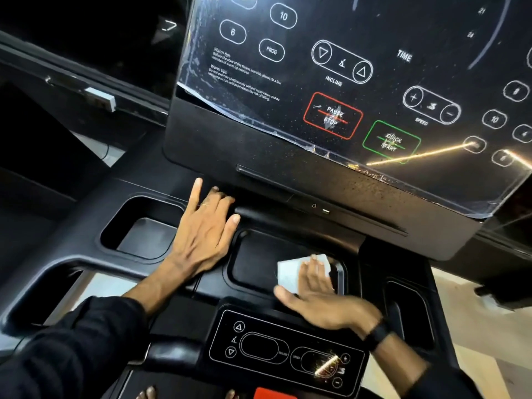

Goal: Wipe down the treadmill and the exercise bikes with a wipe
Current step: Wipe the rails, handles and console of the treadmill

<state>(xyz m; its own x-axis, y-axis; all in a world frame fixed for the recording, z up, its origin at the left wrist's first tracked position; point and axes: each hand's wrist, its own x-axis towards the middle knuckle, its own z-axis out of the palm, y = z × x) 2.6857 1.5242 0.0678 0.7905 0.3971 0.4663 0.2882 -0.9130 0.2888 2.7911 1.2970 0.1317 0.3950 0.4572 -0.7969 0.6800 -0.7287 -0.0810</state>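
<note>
Pressing flat, the right hand point(319, 295) was laid with straight fingers on the white wipe point(290, 273) inside the treadmill's centre tray point(253, 263); the left hand point(205, 228) was spread open beside it. Tray corners risked being missed, or the lower control panel point(276, 349) nudged.

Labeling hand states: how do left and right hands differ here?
The left hand lies flat on bare console plastic between two trays, holding nothing; the right hand presses the wipe into the centre tray. The right wrist wears a black band; the left doesn't. Both have straight fingers.
</note>
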